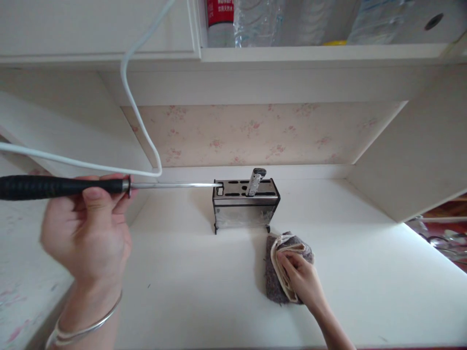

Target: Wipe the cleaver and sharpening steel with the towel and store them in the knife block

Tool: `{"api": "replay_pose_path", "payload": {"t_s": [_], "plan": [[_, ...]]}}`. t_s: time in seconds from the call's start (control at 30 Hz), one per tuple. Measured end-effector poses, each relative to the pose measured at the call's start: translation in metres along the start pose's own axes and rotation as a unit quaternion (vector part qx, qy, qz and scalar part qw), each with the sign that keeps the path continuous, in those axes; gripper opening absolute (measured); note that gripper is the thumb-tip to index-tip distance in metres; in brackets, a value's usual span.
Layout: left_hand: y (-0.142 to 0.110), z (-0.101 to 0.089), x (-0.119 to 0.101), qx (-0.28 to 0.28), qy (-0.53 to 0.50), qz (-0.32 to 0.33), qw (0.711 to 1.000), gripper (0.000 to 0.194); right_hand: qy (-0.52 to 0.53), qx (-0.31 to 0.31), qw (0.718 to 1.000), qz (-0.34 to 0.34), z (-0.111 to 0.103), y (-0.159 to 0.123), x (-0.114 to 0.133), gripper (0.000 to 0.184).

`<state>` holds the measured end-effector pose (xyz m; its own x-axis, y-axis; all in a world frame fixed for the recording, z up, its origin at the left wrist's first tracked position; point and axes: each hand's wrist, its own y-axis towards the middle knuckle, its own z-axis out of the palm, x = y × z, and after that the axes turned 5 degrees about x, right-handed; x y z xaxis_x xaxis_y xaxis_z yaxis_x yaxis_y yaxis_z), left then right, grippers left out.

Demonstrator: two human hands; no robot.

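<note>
My left hand (91, 228) is closed round the black handle of a sharpening steel (171, 185), held level at the left. Its thin metal rod points right, and in this view the tip meets the left top corner of a knife block (246, 214); whether they touch I cannot tell. The block has a slotted steel top, and one knife handle (256, 181) with worn white patches stands up from it. My right hand (301, 279) grips a folded grey-brown cloth (273, 272) with pale edging, resting on the white surface just in front of the block's right end.
A white cable (140, 112) hangs in a loop at the upper left, passing close above the steel. Over the white counter (204, 301) is a shelf (321, 52) with clear plastic bottles (255, 22). White side panels (419, 141) and a floral back wall (248, 136) enclose the space.
</note>
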<state>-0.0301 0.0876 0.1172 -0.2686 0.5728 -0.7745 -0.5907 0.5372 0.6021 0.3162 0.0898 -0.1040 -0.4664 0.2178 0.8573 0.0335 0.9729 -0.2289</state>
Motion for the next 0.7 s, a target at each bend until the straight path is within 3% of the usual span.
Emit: {"api": "replay_pose_path", "payload": {"t_s": [0.13,0.3,0.43,0.7], "plan": [[0.007,0.026,0.025,0.026,-0.076,-0.035,0.996,0.012,0.004,-0.009,1.0,-0.006,0.002,0.001,-0.002,0.048],[0.014,0.057,0.047,0.057,-0.097,-0.05,0.992,0.022,0.002,-0.009,1.0,-0.002,0.0,0.0,-0.004,0.049],[0.031,0.072,0.052,0.089,-0.092,-0.037,0.991,0.025,0.005,-0.004,1.0,0.008,-0.001,-0.002,0.0,0.051],[0.063,0.085,0.048,0.202,-0.046,-0.006,0.978,0.039,0.014,-0.006,1.0,0.009,0.001,0.0,-0.005,0.054]]}}
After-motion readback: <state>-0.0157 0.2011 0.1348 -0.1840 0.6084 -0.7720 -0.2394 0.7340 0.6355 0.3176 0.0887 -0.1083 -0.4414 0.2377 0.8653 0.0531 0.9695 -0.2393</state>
